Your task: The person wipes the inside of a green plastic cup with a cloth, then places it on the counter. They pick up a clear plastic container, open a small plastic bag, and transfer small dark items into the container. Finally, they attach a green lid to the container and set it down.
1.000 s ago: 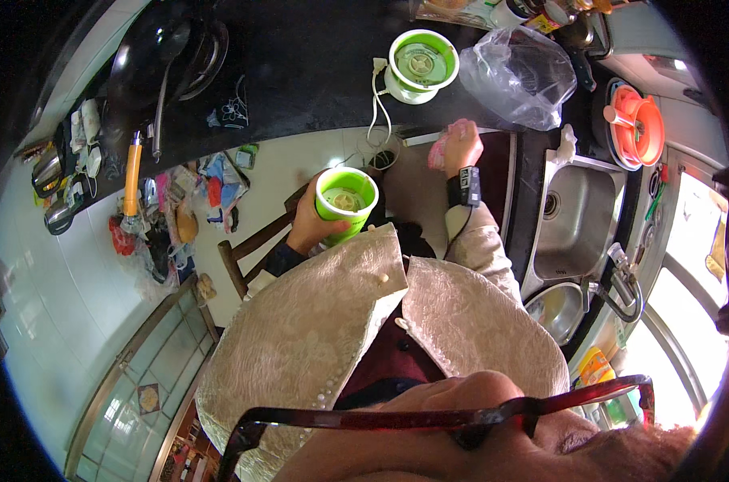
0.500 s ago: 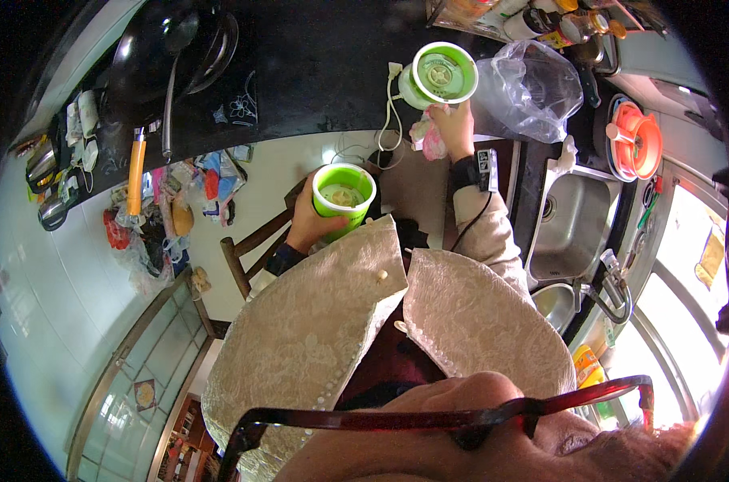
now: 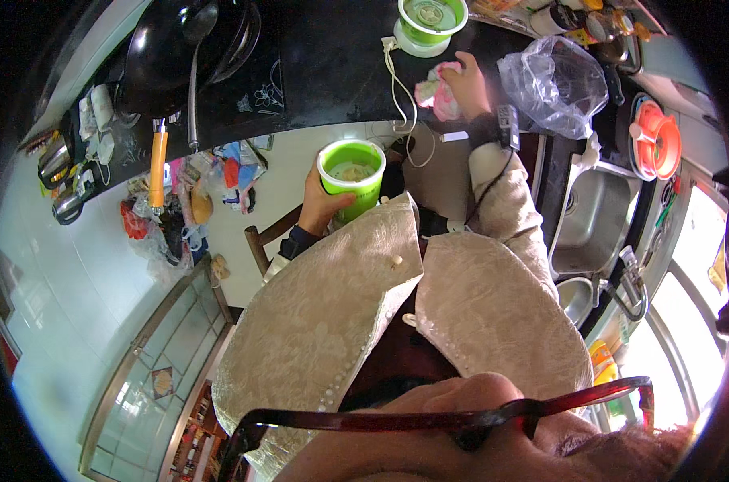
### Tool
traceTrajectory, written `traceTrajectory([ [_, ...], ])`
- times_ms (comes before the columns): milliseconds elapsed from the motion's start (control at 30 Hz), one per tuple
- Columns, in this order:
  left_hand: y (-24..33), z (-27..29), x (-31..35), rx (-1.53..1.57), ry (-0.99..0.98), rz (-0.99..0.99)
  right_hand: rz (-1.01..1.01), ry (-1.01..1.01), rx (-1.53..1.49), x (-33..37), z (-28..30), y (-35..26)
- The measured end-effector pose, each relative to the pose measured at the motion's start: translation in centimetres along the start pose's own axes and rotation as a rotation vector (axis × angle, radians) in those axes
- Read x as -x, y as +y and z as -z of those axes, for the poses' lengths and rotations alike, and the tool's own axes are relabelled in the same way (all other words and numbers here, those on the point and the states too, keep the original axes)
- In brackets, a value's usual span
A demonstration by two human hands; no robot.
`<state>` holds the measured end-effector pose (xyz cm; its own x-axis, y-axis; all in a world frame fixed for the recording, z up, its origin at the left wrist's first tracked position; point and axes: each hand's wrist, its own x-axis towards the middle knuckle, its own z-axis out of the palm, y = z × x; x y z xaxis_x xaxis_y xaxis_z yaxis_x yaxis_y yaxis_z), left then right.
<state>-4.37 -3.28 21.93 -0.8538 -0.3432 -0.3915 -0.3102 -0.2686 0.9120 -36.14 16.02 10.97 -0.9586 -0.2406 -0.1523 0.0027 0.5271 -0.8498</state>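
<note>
My left hand [image 3: 324, 202] is wrapped round a green cup [image 3: 364, 189] with a white rim, held in front of my chest. Its mouth faces up, and something pale sits inside that I cannot make out. At the counter, my right hand [image 3: 469, 87] has its fingers curled on a crumpled pink and white cloth [image 3: 441, 96]. Just beyond that hand stands a green and white appliance base [image 3: 429, 22] with a round fitting in its top, partly cut off by the picture's upper edge. A white plug on a cord [image 3: 390, 42] lies beside the base.
A clear plastic bag [image 3: 553, 88] sits right of my right hand, with jars [image 3: 602, 24] behind. A wok [image 3: 159, 68] and a ladle [image 3: 194, 96] lie on the black counter [image 3: 324, 80] at left. The sink [image 3: 597, 213] and orange basket [image 3: 658, 145] are at right.
The green base has moved farther back on the counter, and my right hand is now off it. That hand and the cloth have shifted farther over the counter. The cup remains in my left hand.
</note>
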Motion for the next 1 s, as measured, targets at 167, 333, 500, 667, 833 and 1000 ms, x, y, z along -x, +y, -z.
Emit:
traceTrajectory([
  [167,2.9,0.8,-0.4,0.231,0.049,-0.128,-0.018,-0.146,-0.260,7.4,6.5,3.5],
  [333,6.7,1.0,-1.1,0.358,0.076,-0.298,-0.330,-0.115,-0.233,17.1,11.5,8.3],
  [500,13.5,-2.5,0.1,0.359,-0.078,-0.513,-0.299,0.121,-0.384,28.8,14.8,14.7],
  [667,18.1,-9.3,5.4,0.151,-0.230,-0.720,-0.386,0.064,-0.427,36.5,18.0,20.3],
  [833,18.2,-14.3,10.7,0.201,-0.380,-0.920,-0.278,-0.072,-0.518,38.0,17.0,21.9],
  [1000,17.0,-18.0,16.0,0.339,-0.794,-0.925,-0.185,-0.347,-0.423,37.2,14.5,23.1],
])
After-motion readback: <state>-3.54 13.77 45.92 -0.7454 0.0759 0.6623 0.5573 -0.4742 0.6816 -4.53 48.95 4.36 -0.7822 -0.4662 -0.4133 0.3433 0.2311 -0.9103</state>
